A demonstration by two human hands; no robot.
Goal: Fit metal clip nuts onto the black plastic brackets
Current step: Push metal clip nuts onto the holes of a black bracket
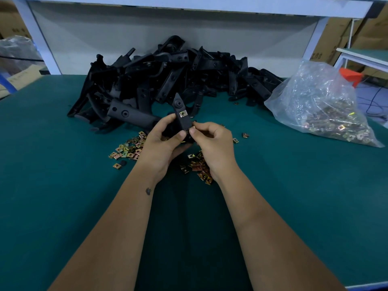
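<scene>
L hand point(165, 141) grips bracket point(182, 116) upright, long axis pointing 12 o'clock, one clip nut point(183, 113) already seated. R hand point(212, 141) pinches a 2nd nut at bracket's lower edge, 3 o'clock side; R is nearer the open slot. Loose nuts point(128, 150) lie at 8 o'clock.

Your worktop point(63, 185) is covered in a matt, dark teal mat that looks smooth and slightly soft. The bracket point(181, 114) you hold is black plastic with a dull, faintly grained finish, and the nut point(183, 113) clipped on it is bright plated metal with a yellowish sheen. The pile point(168, 76) at the far edge is the same matt black plastic. The loose nuts point(128, 150) are shiny metal, tinted gold and copper. The bag point(319, 101) near the far right corner is thin, clear, glossy, crinkled plastic film.
</scene>
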